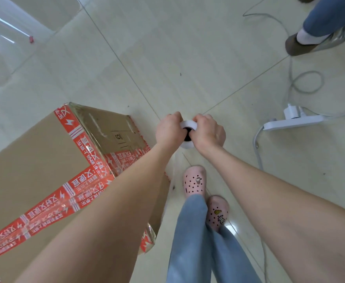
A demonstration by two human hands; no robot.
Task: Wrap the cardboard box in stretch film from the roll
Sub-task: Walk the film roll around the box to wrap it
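Head view: where's the roll?
– Dead centre. The roll (188, 125) stands on end between both hands, held out over the floor (188, 58).
– Fingers?
– The left hand (168, 129) grips it from 9 o'clock and the right hand (208, 132) from 3 o'clock, fingers curled tight round the top rim. I can't tell whether any thumb goes into the core.
– And the box?
– The box (34, 170) sits on the floor at 8 o'clock of the roll, with red tape (89, 144) along its edges. A faint sheet of film (174, 168) runs from the roll toward 7 o'clock, to the box's near corner.
– How will it handle?
– The roll looks light, with a stiff core. I'd hold it by the ends so it can turn. The film is likely thin and clingy, apt to tear on a corner. The box seems stiff and bulky, better walked round than lifted.
– Hazards?
– A power strip (292, 120) and cable (257, 148) at 3 o'clock, underfoot.
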